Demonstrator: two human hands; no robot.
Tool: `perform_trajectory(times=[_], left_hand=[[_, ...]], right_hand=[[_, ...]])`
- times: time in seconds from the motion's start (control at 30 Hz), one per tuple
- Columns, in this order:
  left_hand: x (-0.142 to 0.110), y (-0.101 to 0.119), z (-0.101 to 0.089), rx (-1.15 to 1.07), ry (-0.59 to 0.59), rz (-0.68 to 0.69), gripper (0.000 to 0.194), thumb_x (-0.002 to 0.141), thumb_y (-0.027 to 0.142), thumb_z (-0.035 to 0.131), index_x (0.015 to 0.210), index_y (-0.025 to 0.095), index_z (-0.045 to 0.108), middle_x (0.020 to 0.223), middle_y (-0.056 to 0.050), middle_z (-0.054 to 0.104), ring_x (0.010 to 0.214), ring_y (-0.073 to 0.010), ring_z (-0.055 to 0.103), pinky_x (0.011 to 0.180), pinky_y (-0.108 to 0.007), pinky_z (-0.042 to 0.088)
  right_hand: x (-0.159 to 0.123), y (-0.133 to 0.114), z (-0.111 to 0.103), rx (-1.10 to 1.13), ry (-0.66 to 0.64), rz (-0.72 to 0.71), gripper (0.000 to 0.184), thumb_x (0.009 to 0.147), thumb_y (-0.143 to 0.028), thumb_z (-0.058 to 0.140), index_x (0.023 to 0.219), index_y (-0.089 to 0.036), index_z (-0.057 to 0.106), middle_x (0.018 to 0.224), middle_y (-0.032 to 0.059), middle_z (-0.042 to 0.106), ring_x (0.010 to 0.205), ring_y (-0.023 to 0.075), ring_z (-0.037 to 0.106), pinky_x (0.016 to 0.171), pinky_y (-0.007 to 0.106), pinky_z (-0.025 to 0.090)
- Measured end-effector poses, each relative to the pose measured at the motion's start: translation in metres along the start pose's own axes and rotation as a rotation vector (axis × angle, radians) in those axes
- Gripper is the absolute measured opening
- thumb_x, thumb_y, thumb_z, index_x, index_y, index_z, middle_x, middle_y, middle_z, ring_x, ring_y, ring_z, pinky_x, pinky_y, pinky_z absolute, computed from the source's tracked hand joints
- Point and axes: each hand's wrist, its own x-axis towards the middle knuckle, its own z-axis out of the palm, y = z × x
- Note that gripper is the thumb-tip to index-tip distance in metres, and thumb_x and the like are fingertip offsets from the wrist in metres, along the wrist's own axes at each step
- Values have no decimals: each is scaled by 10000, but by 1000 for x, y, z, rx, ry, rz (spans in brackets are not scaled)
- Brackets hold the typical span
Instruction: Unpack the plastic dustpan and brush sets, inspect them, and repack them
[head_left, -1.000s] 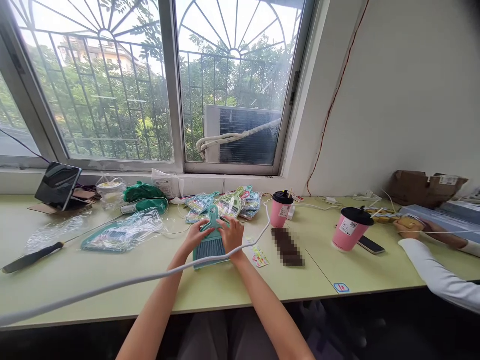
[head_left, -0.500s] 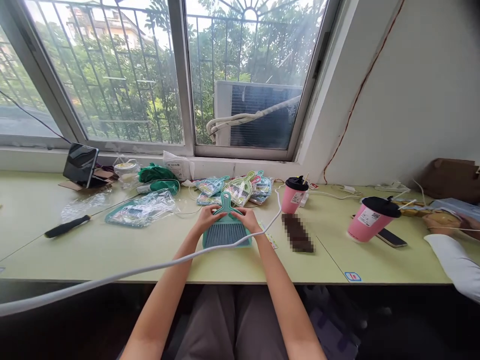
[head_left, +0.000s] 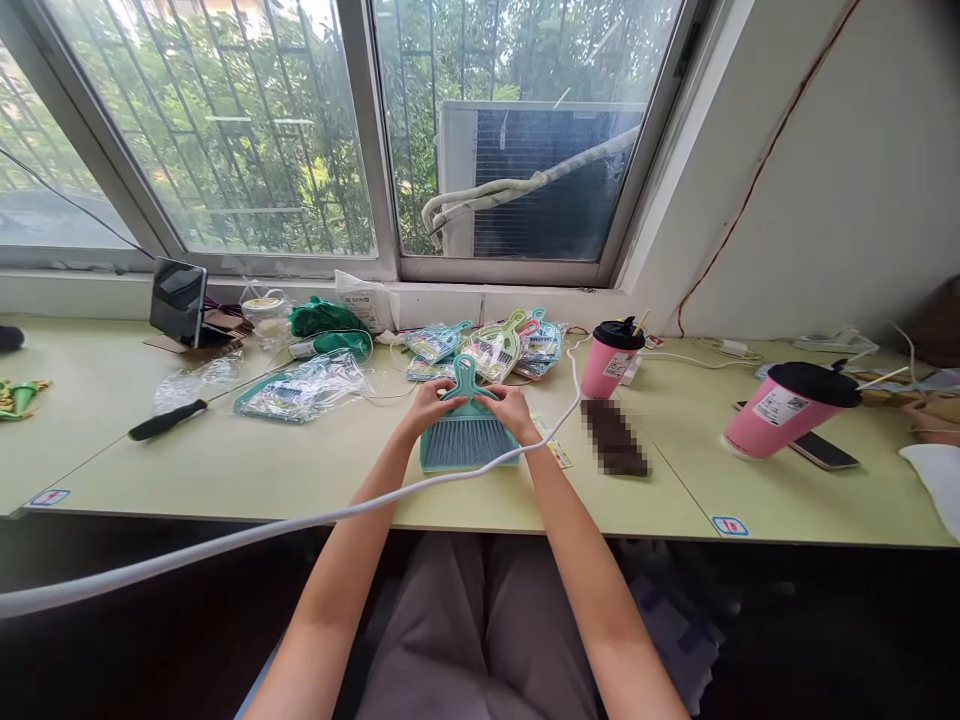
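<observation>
A small teal dustpan (head_left: 425, 458) with a matching hand brush (head_left: 466, 442) nested in it lies on the table in front of me. The brush's grey bristles point toward me and its looped handle points to the window. My left hand (head_left: 427, 408) grips the set at its left shoulder, thumb on top near the handle's base. On the opposite side, my right hand (head_left: 511, 410) holds it the same way, thumb pressed inward. The fingers under the set are hidden. A white cable (head_left: 390, 492) crosses the view in front of my forearms.
Packaged brush sets (head_left: 495, 350) are piled behind my hands; another wrapped set (head_left: 292, 390) lies left beside a black-handled screwdriver (head_left: 169, 420). Two pink cups, one nearer (head_left: 606, 368) and one farther right (head_left: 780, 415), stand near a phone (head_left: 825, 452). Another person's sleeve (head_left: 934, 480) shows at right.
The view has tilted down and shifted, so the table sits higher in the picture. Both hands keep the same hold on the dustpan and brush. The other person's hand is now mostly out of view.
</observation>
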Motion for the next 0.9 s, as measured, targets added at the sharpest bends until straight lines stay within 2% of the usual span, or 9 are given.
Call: perform_trajectory(times=[0.13,0.23,0.43,0.57,0.73,0.9], left_hand=[[0,6,1,31,7,-16,424,650,545,739,648,166,547,673,10,499,646,-124,467,587,-250,406],[-1,9,1,31,-4,-11,436,644,550,740,645,172,523,673,17,487,644,-119,460,577,-242,403],[-2,10,1,-36,-33,-3,417,656,531,743,680,176,526,684,20,485,619,-111,454,558,-233,391],[-2,10,2,-41,-23,-6,427,656,543,742,707,175,532,715,8,501,628,-114,458,541,-227,382],[-1,12,2,-26,4,10,436,659,547,742,692,177,515,677,24,485,624,-113,456,556,-234,374],[-2,13,1,20,19,46,418,686,538,725,689,173,521,702,17,500,648,-120,467,581,-243,383]], right_hand=[[-4,-5,-3,-129,16,30,221,744,-400,714,882,-242,782,838,17,767,831,218,687,704,280,504],[-5,-5,-5,-77,-12,15,220,748,-380,714,896,-230,775,862,22,766,833,209,684,720,278,508],[9,-16,-17,128,-228,-91,328,724,-408,743,973,-196,759,910,51,762,866,214,688,740,283,522],[21,-30,-22,120,-350,-151,368,674,-464,769,883,-162,771,810,44,750,829,227,680,714,286,517],[20,-35,-14,-12,-213,-97,303,702,-484,734,774,-191,764,752,25,734,796,215,675,694,270,491],[14,-34,-9,-112,-107,-65,264,728,-462,722,780,-205,755,780,24,737,845,226,684,710,271,485]])
